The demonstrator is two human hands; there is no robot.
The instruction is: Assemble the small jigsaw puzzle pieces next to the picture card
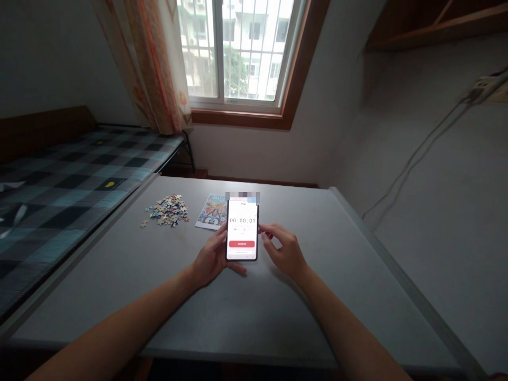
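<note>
Grey table: a heap of jigsaw pieces lies far left, a printed sheet near it. Phone is above the table's middle, clasped by the left hand. Right hand is curled at its right edge; cannot tell whether it grips. Room: barred window, patterned curtain, checked bed at left.

Left of the daylit, barred window are a flowered curtain and, lower, a checked bed; right of the window, a wooden shelf.
</note>
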